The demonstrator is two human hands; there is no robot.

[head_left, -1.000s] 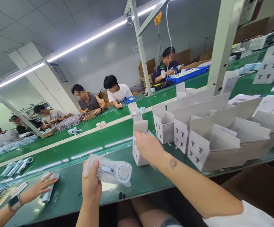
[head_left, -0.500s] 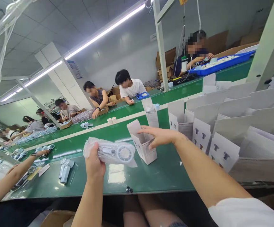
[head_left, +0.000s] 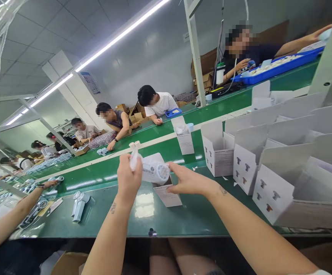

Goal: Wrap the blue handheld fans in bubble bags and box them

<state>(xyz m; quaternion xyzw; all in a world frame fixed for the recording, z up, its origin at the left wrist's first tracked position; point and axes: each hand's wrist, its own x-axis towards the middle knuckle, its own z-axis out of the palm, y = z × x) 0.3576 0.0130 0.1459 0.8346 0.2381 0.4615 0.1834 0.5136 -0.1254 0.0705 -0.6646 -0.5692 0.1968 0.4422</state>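
Note:
My left hand (head_left: pixel 130 172) is closed around one end of a light-blue handheld device with a round ring head (head_left: pixel 161 172), wrapped in a clear plastic bag. The device lies over the mouth of an open white box (head_left: pixel 168 196), its ring head at the box's right side. My right hand (head_left: pixel 187 178) curves round the right side of this box, thumb on its front and fingertips close beside the ring head. Whether the fingertips touch the head I cannot tell. The bagged device covers part of the box's raised flap (head_left: pixel 156 157).
Several open white boxes (head_left: pixel 272 191) stand at the right; another white box (head_left: pixel 183 140) stands behind. Unbagged light-blue devices (head_left: pixel 80 206) lie on the green table (head_left: pixel 105 221) at left, near a co-worker's arm (head_left: pixel 22 208). Other people sit across the line.
My left hand has moved right and turned the bagged device over the box. The box has shifted slightly left and nearer. My right hand has come down from its opening to its side.

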